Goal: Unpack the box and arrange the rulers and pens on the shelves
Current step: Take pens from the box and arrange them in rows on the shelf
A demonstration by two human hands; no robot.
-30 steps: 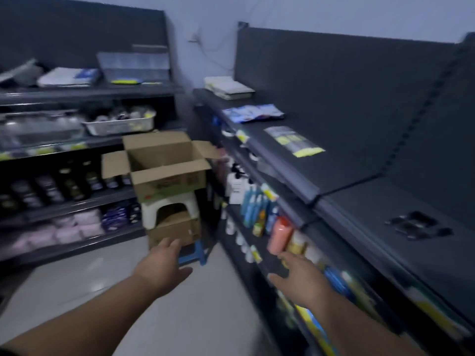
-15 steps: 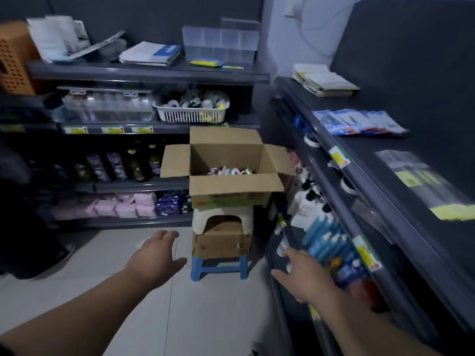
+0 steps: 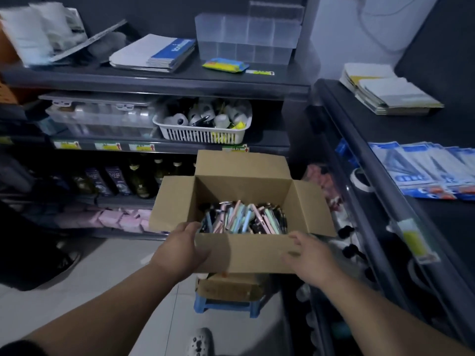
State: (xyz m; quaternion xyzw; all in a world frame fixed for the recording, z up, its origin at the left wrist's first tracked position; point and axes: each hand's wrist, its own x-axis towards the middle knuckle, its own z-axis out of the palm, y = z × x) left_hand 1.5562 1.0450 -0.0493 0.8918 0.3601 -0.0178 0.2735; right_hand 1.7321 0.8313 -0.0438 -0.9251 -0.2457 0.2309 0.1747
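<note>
Head view: left hand [image 3: 180,249] grips box [image 3: 246,255] rim, right hand [image 3: 307,255] rests open-fingered; light, slippery pens [image 3: 244,217] likely want mid-barrel bunching.

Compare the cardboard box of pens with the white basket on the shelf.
The cardboard box is brown with solid walls and open flaps; the white basket has slotted walls, no flaps. The box holds pens; the basket holds small mixed items. Both are open-topped.
</note>
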